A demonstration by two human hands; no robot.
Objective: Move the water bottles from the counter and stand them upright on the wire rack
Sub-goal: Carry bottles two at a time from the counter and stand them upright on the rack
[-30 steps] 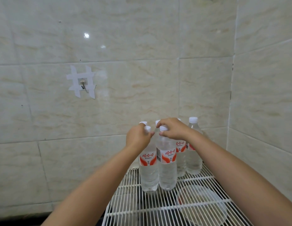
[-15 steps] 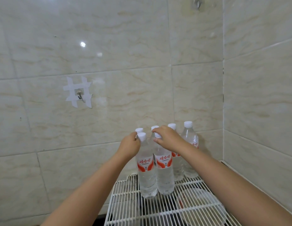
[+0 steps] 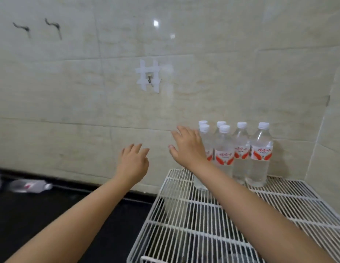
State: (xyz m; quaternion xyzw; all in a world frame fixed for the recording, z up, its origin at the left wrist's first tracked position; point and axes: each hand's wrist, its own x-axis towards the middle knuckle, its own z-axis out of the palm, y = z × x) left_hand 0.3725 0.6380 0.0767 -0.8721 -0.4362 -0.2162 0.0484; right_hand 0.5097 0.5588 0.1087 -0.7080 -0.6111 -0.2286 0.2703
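Note:
Several clear water bottles [image 3: 260,154] with white caps and red labels stand upright at the back of the white wire rack [image 3: 186,223], against the tiled wall. My right hand [image 3: 186,147] hovers with spread fingers just left of the leftmost bottles, covering part of them and holding nothing. My left hand [image 3: 133,164] floats over the dark counter, left of the rack, fingers relaxed and empty. One more bottle [image 3: 29,186] lies on its side on the counter at the far left, blurred.
The black counter [image 3: 32,215] stretches left of the rack. A metal hook [image 3: 149,79] in white tape is on the wall above. Two dark hooks [image 3: 53,27] are higher at the left. The side wall closes in on the right.
Both hands have let go of the two front bottles' caps and moved left, away from the group. The view has swung left, bringing the counter and the lying bottle into sight.

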